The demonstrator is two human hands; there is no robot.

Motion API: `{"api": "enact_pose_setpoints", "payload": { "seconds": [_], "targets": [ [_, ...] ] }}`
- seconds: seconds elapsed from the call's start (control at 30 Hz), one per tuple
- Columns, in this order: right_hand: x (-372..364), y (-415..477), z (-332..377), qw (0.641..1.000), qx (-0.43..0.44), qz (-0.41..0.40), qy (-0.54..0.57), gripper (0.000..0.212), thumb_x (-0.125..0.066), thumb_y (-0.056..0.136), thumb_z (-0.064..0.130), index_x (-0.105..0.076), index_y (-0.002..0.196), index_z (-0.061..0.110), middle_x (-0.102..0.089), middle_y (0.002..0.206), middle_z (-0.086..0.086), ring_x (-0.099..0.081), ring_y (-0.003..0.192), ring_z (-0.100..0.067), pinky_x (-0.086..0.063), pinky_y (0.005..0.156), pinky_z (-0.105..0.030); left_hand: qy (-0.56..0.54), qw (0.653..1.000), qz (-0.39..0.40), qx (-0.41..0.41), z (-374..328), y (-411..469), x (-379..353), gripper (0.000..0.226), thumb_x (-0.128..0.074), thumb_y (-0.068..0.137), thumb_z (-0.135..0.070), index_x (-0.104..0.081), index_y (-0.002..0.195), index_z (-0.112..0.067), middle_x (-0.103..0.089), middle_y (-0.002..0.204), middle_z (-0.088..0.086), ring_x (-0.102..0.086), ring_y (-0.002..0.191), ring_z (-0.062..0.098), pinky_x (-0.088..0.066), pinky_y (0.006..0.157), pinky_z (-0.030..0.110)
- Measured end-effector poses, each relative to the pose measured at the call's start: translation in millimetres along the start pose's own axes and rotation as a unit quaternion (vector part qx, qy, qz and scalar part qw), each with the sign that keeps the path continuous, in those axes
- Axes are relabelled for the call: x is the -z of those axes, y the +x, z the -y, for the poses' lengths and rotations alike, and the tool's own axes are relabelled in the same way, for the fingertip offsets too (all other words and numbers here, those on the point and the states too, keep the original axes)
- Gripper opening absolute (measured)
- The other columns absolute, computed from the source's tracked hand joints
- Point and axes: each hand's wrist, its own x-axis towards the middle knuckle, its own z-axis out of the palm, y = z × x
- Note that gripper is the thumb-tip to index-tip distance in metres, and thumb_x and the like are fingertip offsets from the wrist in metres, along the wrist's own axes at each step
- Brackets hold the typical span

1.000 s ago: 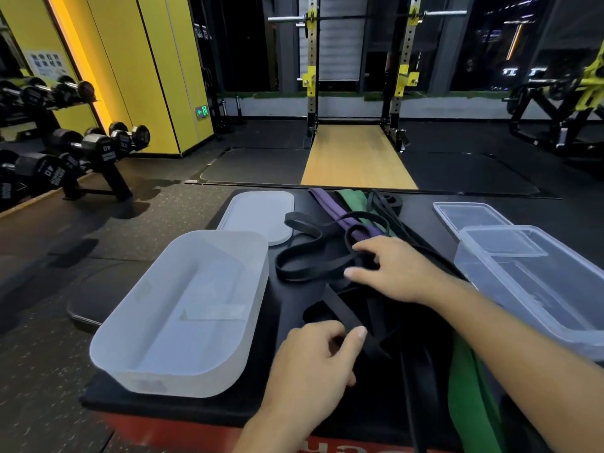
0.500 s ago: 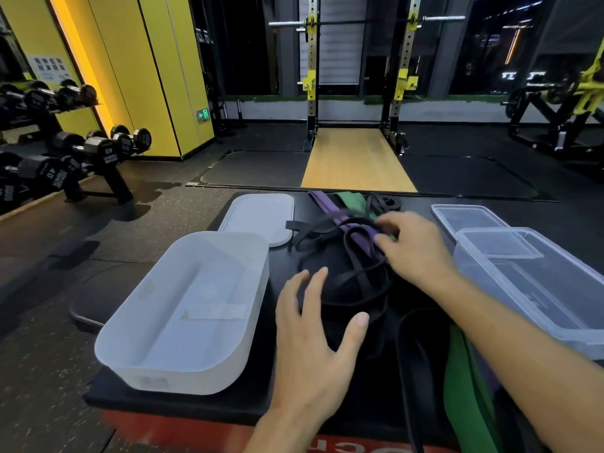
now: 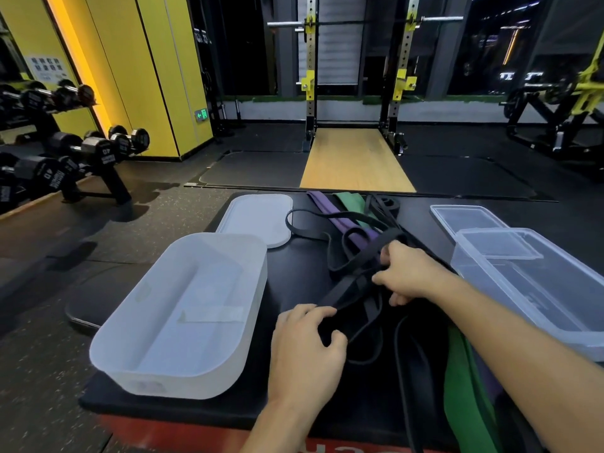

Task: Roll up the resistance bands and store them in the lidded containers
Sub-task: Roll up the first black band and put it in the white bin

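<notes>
Head cam looking down: you've got a black padded table [image 3: 304,279] in front of you. The white tub [image 3: 183,315] sits open on its left side and the clear tub [image 3: 539,289] sits open on the right. The white lid [image 3: 258,217] lies flat just behind the white tub, and the clear lid [image 3: 467,217] just behind the clear one. The bands are all out on the table between the tubs. The green band [image 3: 464,387] runs under your right forearm, and the purple band [image 3: 330,209] lies toward the far edge. The black band [image 3: 356,279] is a loose tangle in the middle. Your left hand [image 3: 304,351] has its fingers curled on the tangle's near end, and your right hand [image 3: 408,273] grips several strands further back.
</notes>
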Motion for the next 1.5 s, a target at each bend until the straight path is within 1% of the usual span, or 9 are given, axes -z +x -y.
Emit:
{"api": "enact_pose_setpoints", "payload": {
  "seconds": [0.23,0.4,0.5,0.6,0.87,1.07,1.2,1.33,1.5],
  "targets": [
    [-19.4,11.1,12.8,0.969,0.233,-0.06,0.061,0.087,-0.049,0.093,-0.009,-0.017,0.164,0.029,-0.015,0.169,0.01,-0.017,0.155,-0.009,-0.02,0.125,-0.03,-0.047,0.999,-0.003,0.009,0.7,-2.7,2.9,0.074,-0.057,0.1,-0.019,-0.022,0.161,-0.042,-0.013,0.16,-0.03,-0.027,0.147,-0.007,-0.032,0.12,0.023],
    [-6.2,7.9,15.9,0.981,0.109,-0.126,0.098,0.055,-0.052,0.092,0.011,-0.048,0.141,0.037,-0.073,0.107,0.006,-0.071,0.094,-0.018,-0.056,0.091,-0.039,-0.081,0.996,0.011,0.027,3.0,-3.8,4.7,0.076,-0.057,0.101,-0.022,-0.018,0.161,-0.048,-0.015,0.167,-0.023,-0.026,0.152,-0.001,-0.031,0.124,0.031],
    [-8.2,0.3,16.4,0.996,0.064,-0.053,0.03,0.009,-0.057,0.09,0.02,-0.06,0.098,0.023,-0.074,0.074,-0.004,-0.072,0.055,-0.019,-0.059,0.065,-0.033,-0.08,0.996,0.012,0.026,3.5,-3.0,3.7,0.071,-0.058,0.101,-0.026,-0.022,0.159,-0.049,-0.022,0.167,-0.023,-0.021,0.154,-0.002,-0.029,0.126,0.033],
    [-18.6,-9.2,16.1,0.997,0.046,0.049,-0.05,0.016,-0.061,0.088,0.021,-0.047,0.098,0.021,-0.072,0.071,-0.008,-0.068,0.047,-0.02,-0.057,0.056,-0.034,-0.073,0.997,0.011,0.022,3.5,-3.0,2.7,0.069,-0.059,0.099,-0.027,-0.027,0.156,-0.05,-0.029,0.163,-0.025,-0.028,0.151,-0.001,-0.034,0.123,0.034],
    [-7.8,-33.3,25.5,0.966,0.022,-0.027,-0.255,0.025,-0.058,0.085,0.02,-0.04,0.102,0.02,-0.051,0.088,-0.001,-0.052,0.088,-0.03,-0.042,0.07,-0.037,-0.124,0.991,-0.034,0.042,6.5,-3.5,6.8,0.058,-0.054,0.097,-0.001,-0.055,0.134,-0.045,-0.046,0.146,-0.013,-0.045,0.121,-0.012,-0.036,0.09,-0.003],
    [2.3,-40.9,22.8,0.957,0.111,0.243,-0.112,0.021,-0.076,0.084,0.033,-0.066,0.092,0.017,-0.072,0.07,-0.006,-0.054,0.047,-0.015,-0.044,0.048,-0.026,-0.143,0.988,-0.043,0.031,4.9,-4.0,3.6,0.053,-0.058,0.098,-0.007,-0.054,0.133,-0.046,-0.044,0.152,-0.017,-0.042,0.137,-0.006,-0.04,0.117,0.026],
    [-0.9,-33.5,24.3,0.952,0.222,0.05,-0.204,0.023,-0.075,0.084,0.05,-0.068,0.079,0.029,-0.061,0.06,0.017,-0.057,0.065,-0.001,-0.049,0.065,-0.029,-0.151,0.987,-0.033,0.041,3.3,-7.7,8.7,0.063,-0.063,0.096,-0.011,-0.046,0.143,-0.048,-0.041,0.155,-0.022,-0.035,0.146,-0.001,-0.034,0.123,0.033],
    [-20.0,-35.7,36.3,0.944,0.321,0.048,-0.066,0.003,-0.07,0.086,0.028,-0.069,0.086,0.031,-0.065,0.069,0.013,-0.058,0.067,-0.003,-0.047,0.064,-0.026,-0.152,0.987,-0.022,0.053,-0.9,-6.5,14.4,0.09,-0.057,0.095,-0.002,-0.02,0.156,-0.057,-0.035,0.157,-0.031,-0.037,0.138,-0.015,-0.037,0.111,0.015],
    [-35.4,-22.7,42.7,0.947,0.299,0.102,-0.059,0.085,-0.069,0.086,0.018,-0.028,0.153,0.049,-0.069,0.087,0.01,-0.066,0.086,-0.006,-0.057,0.085,-0.039,-0.202,0.978,0.006,0.056,-0.5,-4.8,16.0,0.108,-0.052,0.092,0.008,-0.001,0.155,-0.063,-0.044,0.145,-0.035,-0.051,0.102,-0.032,-0.051,0.074,0.009]
  ]
}}
